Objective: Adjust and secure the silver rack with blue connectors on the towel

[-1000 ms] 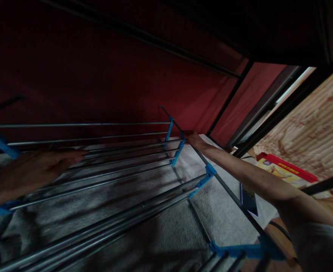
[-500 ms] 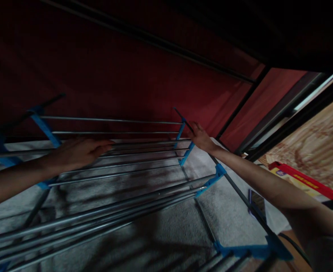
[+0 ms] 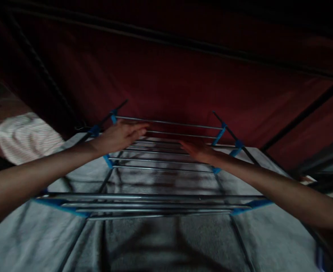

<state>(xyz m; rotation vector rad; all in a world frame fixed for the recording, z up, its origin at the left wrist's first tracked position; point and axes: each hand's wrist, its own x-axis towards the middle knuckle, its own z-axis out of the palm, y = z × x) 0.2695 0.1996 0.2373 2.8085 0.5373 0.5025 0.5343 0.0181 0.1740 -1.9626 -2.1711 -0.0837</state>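
Note:
A rack of thin metal tubes [image 3: 155,197] with blue plastic brackets [image 3: 251,207] and dark side poles stretches across the view. My left hand [image 3: 121,135] is over the far left part of the rack, its fingers stretched out to the right and somewhat together. Over the far right part is my right hand [image 3: 199,151], fingers extended to the left above or against the upper tubes. Whether either hand touches a tube is hard to tell in the dim, blurred picture. Neither hand visibly grips anything.
Grey cloth [image 3: 200,241] lies beneath the rack. Behind it hangs a dark red fabric wall [image 3: 172,87] crossed by a dark bar [image 3: 155,36]. At left is a striped cloth [image 3: 27,136]. A dark frame post [image 3: 302,115] slants at right.
The view has turned left, and the rack now appears more square-on. My right hand has moved from the right side pole inward over the tubes. My left hand is now nearer the far left bracket.

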